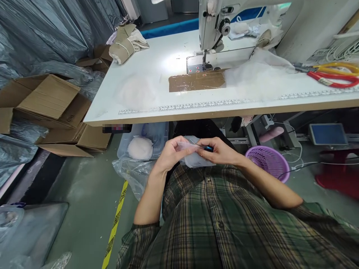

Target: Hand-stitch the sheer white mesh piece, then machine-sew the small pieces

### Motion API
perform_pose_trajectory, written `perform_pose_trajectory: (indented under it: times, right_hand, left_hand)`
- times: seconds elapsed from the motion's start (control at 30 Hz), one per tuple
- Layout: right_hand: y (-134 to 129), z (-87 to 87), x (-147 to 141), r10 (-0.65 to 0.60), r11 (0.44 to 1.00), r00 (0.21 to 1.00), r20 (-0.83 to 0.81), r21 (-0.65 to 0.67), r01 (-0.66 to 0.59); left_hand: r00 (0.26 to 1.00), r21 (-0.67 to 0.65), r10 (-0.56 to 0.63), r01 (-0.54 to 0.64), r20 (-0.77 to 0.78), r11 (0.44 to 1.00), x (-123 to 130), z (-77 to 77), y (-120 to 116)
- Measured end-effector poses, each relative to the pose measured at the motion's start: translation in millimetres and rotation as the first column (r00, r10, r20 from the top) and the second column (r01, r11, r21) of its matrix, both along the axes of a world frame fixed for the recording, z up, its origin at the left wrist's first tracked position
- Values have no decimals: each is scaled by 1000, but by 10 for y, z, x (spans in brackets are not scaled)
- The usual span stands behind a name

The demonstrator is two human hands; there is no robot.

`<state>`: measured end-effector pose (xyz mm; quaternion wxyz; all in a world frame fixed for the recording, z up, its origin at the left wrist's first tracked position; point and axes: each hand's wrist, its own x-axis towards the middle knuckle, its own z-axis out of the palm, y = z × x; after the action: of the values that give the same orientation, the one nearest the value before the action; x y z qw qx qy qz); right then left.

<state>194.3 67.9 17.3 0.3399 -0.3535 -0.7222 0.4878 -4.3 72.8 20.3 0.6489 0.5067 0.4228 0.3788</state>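
Note:
Above my lap, my left hand (pixel 175 155) pinches a piece of sheer white fabric (pixel 185 146) between thumb and fingers. Right beside it, my right hand (pixel 217 150) is closed around what looks like small blue-handled thread snips (pixel 208 148), mostly hidden by the fingers. Their thin dark tip points left, toward the fabric at my left fingertips. Whether the blades touch it, I cannot tell. Under both hands sits a clear plastic container (pixel 198 161) with whitish contents. A clear bin (pixel 164 136) to the left holds a rounded white bundle (pixel 140 147).
The sewing table's front edge (pixel 238 112) runs just beyond my hands. On it stand a sewing machine (pixel 209 22), sheer white pieces (pixel 258 80), red-handled scissors (pixel 333 79) and a fabric roll (pixel 123 48). A purple basket (pixel 267 160) is at right, cardboard boxes (pixel 50 97) at left.

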Motion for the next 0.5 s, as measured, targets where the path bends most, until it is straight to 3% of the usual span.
perform_pose_trajectory:
  times: [0.13,0.3,0.5]
  right_hand:
    - [33,-77,52,-127,992,992,10,-18,127]
    - [123,-144,43,-207,975,974,-88,-105,198]
    - [170,-79,-72,-165,980,967,-194,-146,138]
  left_hand:
    - [1000,-94,-1,-1,-21,996,-10,38,-16]
    - [996,-44,-6,2,-90,999,-37,74,27]
    - [995,-35,-55,52,-83,998,-43,40,45]
